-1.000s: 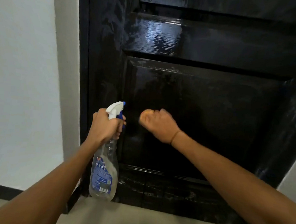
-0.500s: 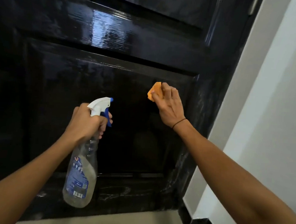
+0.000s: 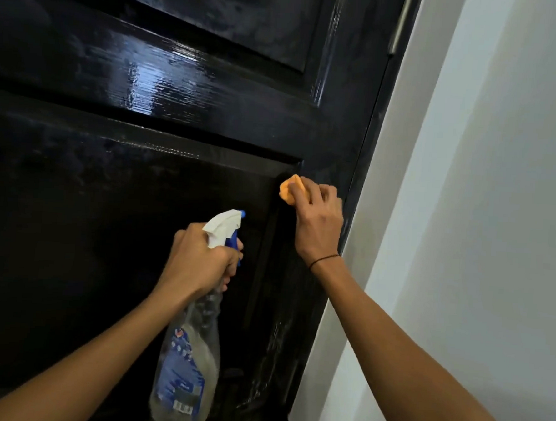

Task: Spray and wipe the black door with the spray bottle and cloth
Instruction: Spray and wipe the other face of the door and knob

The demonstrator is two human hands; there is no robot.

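- While the right hand (image 3: 318, 225) presses a small orange cloth (image 3: 291, 189) against the black door (image 3: 114, 200), its fingers curl over the top of the cloth and pin it to the glossy surface.
- That cloth sits at the upper right corner of the door's lower recessed panel, just where the moulding turns (only its left part shows past the fingers).
- A thin dark band (image 3: 324, 262) circles the right wrist.
- The left hand (image 3: 198, 260) grips the neck of the spray bottle (image 3: 185, 374), fingers wrapped round it with one on the blue trigger.
- The bottle's white and blue nozzle (image 3: 225, 223) points up and to the right, toward the door and the cloth, with a clear gap between nozzle and cloth.
- The bottle body is clear plastic with a blue label, hanging down below the hand in front of the lower panel.
- Streaks and bright reflections show on the rail above the panel; smeary marks show on the stile lower right.
- A pale wall (image 3: 481, 222) stands to the right of the door frame.
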